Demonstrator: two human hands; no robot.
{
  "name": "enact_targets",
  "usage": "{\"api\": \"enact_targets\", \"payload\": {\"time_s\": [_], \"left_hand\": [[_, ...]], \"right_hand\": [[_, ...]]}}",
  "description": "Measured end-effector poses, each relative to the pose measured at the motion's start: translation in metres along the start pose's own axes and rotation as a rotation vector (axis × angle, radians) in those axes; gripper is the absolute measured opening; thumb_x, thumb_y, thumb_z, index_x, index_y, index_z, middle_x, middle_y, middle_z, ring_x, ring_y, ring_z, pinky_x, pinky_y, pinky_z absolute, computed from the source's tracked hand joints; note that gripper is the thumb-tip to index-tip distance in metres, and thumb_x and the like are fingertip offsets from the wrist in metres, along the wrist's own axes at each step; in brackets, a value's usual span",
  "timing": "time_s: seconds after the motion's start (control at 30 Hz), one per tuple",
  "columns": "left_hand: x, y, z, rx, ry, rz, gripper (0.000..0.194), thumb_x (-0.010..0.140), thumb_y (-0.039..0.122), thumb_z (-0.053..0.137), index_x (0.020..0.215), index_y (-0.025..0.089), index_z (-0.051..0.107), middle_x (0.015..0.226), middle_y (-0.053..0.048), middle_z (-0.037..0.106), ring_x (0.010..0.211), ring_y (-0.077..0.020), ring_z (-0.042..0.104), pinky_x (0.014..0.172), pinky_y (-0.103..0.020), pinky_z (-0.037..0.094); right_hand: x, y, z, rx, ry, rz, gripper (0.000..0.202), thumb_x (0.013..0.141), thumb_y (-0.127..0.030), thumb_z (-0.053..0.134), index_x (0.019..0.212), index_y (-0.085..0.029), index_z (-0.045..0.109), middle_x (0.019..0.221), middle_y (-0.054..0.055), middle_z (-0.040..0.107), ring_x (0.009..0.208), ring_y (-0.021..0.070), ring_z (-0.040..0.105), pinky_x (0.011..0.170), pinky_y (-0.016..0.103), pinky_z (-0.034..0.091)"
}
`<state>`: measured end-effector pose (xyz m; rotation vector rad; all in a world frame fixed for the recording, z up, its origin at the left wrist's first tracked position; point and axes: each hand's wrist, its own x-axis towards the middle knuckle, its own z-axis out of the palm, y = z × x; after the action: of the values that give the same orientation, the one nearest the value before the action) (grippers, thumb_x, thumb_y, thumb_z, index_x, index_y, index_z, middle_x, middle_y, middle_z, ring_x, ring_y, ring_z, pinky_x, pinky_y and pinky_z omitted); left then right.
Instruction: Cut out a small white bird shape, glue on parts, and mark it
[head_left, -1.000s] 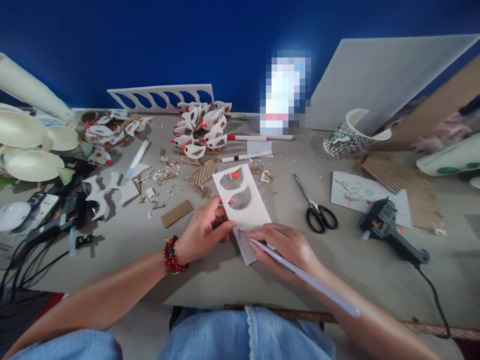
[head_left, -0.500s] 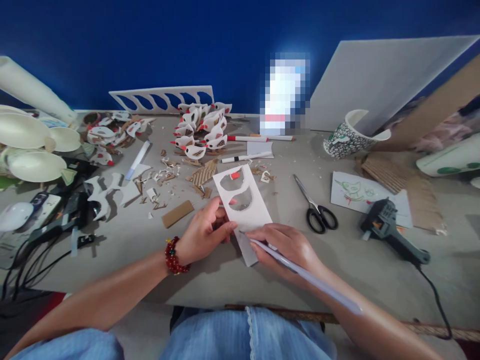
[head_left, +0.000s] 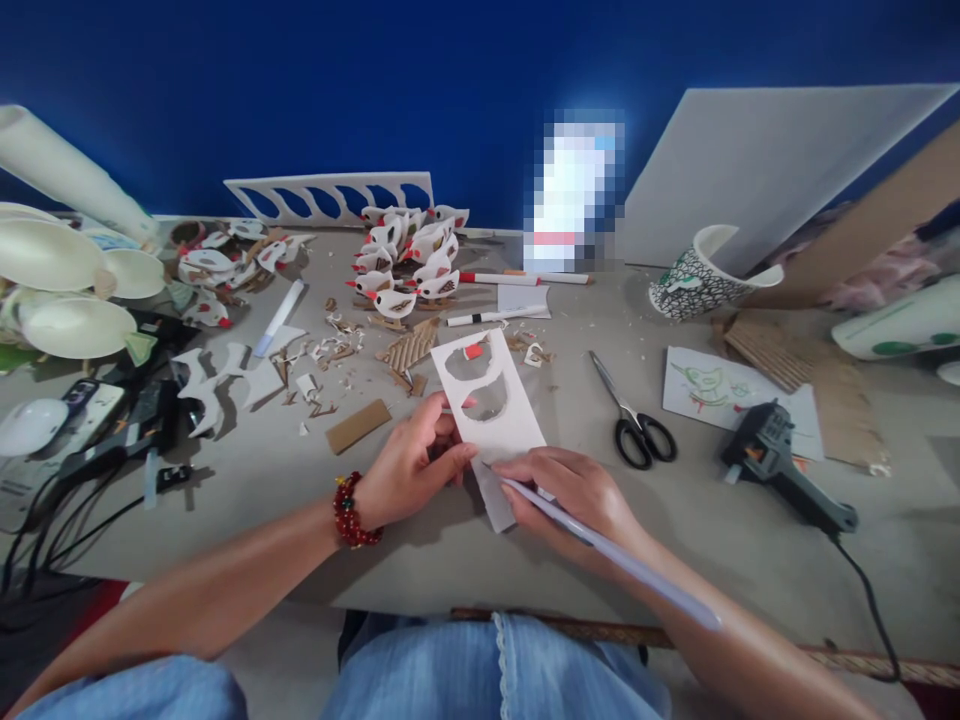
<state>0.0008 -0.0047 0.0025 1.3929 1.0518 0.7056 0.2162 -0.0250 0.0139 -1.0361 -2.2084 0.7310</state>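
A white board strip (head_left: 504,432) with two rounded cut-outs is pinched along its left edge by my left hand (head_left: 421,448). That thumb lies on top, and some fingers are hidden behind the strip. In my right hand (head_left: 571,492) is a slim craft knife (head_left: 626,560) with a pale lavender handle, held like a pen. Its thin dark tip touches the strip's surface near my left thumb. A small red piece (head_left: 473,351) shows through the upper cut-out. Scissors with black handles (head_left: 634,425) lie to the right of the strip.
Several white paper birds (head_left: 409,262) stand at the back, before a board with cut-out holes (head_left: 259,200). Scraps (head_left: 322,385) and a cardboard piece (head_left: 358,427) lie left. On the right are a glue gun (head_left: 787,465), a drawing (head_left: 694,385) and a cut cup (head_left: 694,275).
The view has shifted slightly, so the background things sit a little further right. Both hands keep their hold, with the knife tip almost in the same place on the strip.
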Motion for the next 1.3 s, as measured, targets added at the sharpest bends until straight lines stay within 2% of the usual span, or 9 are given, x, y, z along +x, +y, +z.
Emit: {"api": "enact_targets", "payload": {"time_s": [0.13, 0.23, 0.4, 0.6, 1.3], "left_hand": [[-0.002, 0.003, 0.001, 0.068, -0.009, 0.03, 0.051, 0.088, 0.036, 0.059, 0.13, 0.018, 0.037, 0.088, -0.005, 0.068, 0.065, -0.016, 0.063, 0.062, -0.026, 0.05], [-0.002, 0.004, 0.002, 0.093, 0.003, 0.028, 0.049, 0.088, 0.034, 0.058, 0.13, 0.018, 0.037, 0.085, -0.004, 0.068, 0.061, -0.0153, 0.062, 0.062, -0.026, 0.05], [0.001, 0.005, 0.0, 0.026, -0.036, -0.006, 0.05, 0.089, 0.032, 0.056, 0.131, 0.017, 0.034, 0.085, -0.004, 0.066, 0.057, -0.0133, 0.06, 0.059, -0.025, 0.048], [0.001, 0.006, -0.003, 0.054, -0.052, -0.019, 0.052, 0.089, 0.033, 0.055, 0.135, 0.016, 0.034, 0.088, -0.005, 0.067, 0.058, -0.0125, 0.058, 0.06, -0.024, 0.047], [0.002, 0.005, -0.003, 0.065, -0.049, -0.026, 0.053, 0.09, 0.031, 0.055, 0.136, 0.016, 0.034, 0.088, -0.006, 0.067, 0.059, -0.0129, 0.057, 0.059, -0.025, 0.048]], "right_hand": [[0.0, -0.001, 0.002, -0.012, 0.046, 0.006, 0.014, 0.089, -0.02, 0.051, 0.095, -0.019, 0.064, 0.074, 0.004, 0.069, 0.065, 0.0153, 0.064, 0.065, 0.025, 0.05], [-0.001, -0.002, -0.001, 0.005, 0.048, 0.01, 0.013, 0.088, -0.02, 0.052, 0.094, -0.019, 0.064, 0.073, 0.003, 0.069, 0.064, 0.0146, 0.064, 0.063, 0.024, 0.05], [-0.003, -0.001, -0.01, 0.038, 0.108, 0.051, 0.01, 0.087, -0.02, 0.055, 0.093, -0.018, 0.063, 0.082, 0.005, 0.072, 0.071, 0.0157, 0.067, 0.067, 0.024, 0.051], [-0.002, 0.0, -0.011, 0.067, 0.01, 0.008, 0.014, 0.089, -0.022, 0.053, 0.096, -0.019, 0.064, 0.074, 0.004, 0.069, 0.064, 0.014, 0.063, 0.061, 0.023, 0.049], [-0.003, 0.004, -0.008, 0.051, -0.042, 0.002, 0.015, 0.091, -0.022, 0.051, 0.099, -0.018, 0.063, 0.072, 0.002, 0.065, 0.063, 0.0135, 0.058, 0.06, 0.023, 0.044]]}}
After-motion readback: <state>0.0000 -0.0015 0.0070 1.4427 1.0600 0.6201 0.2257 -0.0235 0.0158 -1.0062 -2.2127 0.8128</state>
